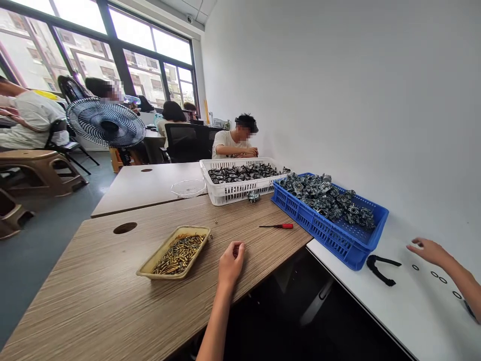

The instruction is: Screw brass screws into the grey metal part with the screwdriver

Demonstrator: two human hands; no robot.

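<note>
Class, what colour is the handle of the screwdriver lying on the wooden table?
Red, seen in the head view: the screwdriver has a red handle and a dark shaft.

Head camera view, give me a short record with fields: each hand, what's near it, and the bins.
left hand: loosely curled, resting on the wooden table, beside the tan tray of small brass parts
right hand: open over the white table, near the black rings
red screwdriver: lies untouched
blue crate: metal parts
white basket: metal parts

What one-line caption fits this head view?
Left hand rests curled on the wooden table beside a tray of screws; right hand reaches toward small rings near the blue crate.
</note>
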